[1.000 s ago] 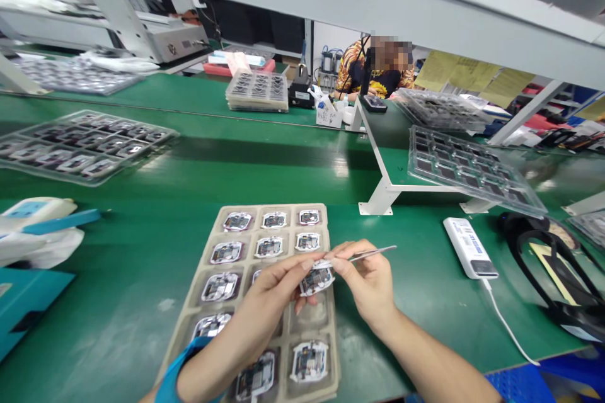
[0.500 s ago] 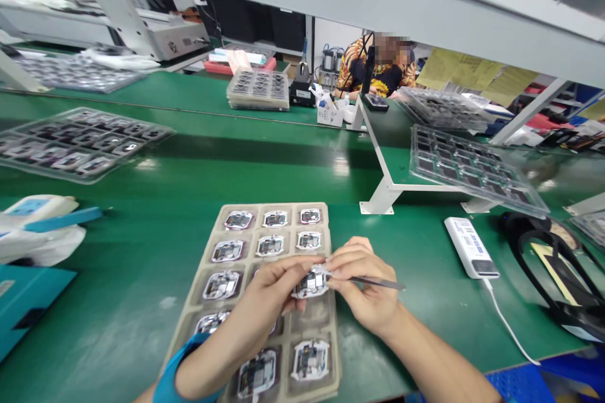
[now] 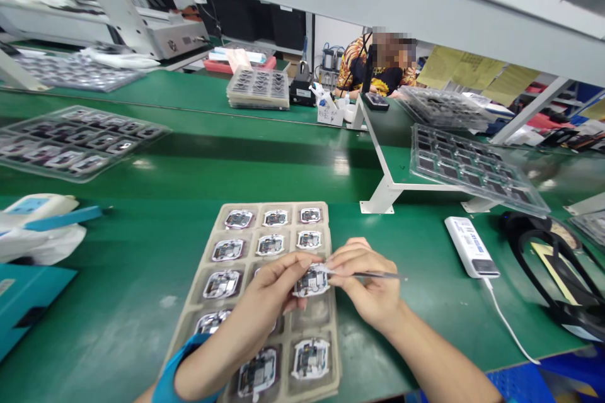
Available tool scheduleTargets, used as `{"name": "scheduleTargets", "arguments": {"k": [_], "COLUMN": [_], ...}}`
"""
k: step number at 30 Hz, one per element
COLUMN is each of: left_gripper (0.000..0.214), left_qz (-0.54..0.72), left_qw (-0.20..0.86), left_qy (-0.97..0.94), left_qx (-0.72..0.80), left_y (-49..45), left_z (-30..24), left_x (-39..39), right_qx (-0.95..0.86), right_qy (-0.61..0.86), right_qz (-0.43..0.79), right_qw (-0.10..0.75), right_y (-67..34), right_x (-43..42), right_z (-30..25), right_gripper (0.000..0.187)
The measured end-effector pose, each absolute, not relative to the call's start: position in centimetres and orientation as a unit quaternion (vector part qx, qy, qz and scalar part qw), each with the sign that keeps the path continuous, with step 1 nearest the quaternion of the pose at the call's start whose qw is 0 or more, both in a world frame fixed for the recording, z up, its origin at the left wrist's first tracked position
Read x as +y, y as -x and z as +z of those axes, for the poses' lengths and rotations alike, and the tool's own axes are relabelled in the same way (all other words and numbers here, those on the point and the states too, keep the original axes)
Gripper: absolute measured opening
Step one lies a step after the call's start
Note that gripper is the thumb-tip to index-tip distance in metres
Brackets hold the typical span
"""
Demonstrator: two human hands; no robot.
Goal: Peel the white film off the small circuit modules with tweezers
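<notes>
My left hand point(image 3: 278, 280) is closed on the edge of a small watch case with a circuit board point(image 3: 312, 281), thumb on top and fingers underneath. It is held just above a tray point(image 3: 336, 352) whose pockets carry several similar cases, such as one watch case point(image 3: 311, 357) near the front. Between the thumb and fingers of my right hand point(image 3: 368, 283) is a slim pair of metal tweezers point(image 3: 378, 274), its back end jutting out to the right. The tweezers' tips meet the case's right edge, where the fingers partly hide them. A blue band point(image 3: 177, 368) circles my left wrist.
A white device with a cable point(image 3: 472, 249) lies right of the tray. A tray of dark square parts point(image 3: 472, 167) rests on a raised stand point(image 3: 382, 192). Another filled tray point(image 3: 80, 141) is at left. A person point(image 3: 352, 69) sits across the bench.
The back end of the tweezers has risen a little, so they lie closer to level. My right hand has shifted slightly; my left hand stays nearly still with the case.
</notes>
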State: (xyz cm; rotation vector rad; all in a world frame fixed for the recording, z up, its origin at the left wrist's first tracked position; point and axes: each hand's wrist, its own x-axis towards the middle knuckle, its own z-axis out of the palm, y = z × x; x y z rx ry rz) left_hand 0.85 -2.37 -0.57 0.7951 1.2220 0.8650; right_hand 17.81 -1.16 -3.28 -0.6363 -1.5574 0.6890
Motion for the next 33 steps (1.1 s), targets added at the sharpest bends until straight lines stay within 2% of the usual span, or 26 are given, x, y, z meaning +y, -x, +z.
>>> {"name": "scheduleTargets", "arguments": {"k": [8, 15, 21, 33], "left_gripper": [0.026, 0.023, 0.023, 0.026], "left_qz": [0.366, 0.343, 0.335, 0.332], "left_qw": [0.653, 0.648, 0.646, 0.660], "left_qy": [-0.374, -0.386, -0.385, -0.376], "left_qx": [0.547, 0.560, 0.567, 0.559], "left_y": [-0.9, -0.8, -0.3, -0.2], "left_z": [-0.5, -0.8, -1.3, -1.5], "left_x": [-2.4, -2.1, -2.2, -2.2], "right_qx": [-0.604, -0.643, -0.587, -0.641], "right_qy": [0.350, 0.361, 0.363, 0.340], "right_qz": [0.387, 0.400, 0.462, 0.393], "right_qw": [0.602, 0.544, 0.557, 0.564], "right_y": [-17.8, -18.2, -18.2, -17.9], "right_x": [-1.4, -1.4, -1.2, -1.4], "right_z": [-3.6, -2.9, -3.4, -3.1], "right_gripper": [0.006, 0.005, 0.013, 0.009]}}
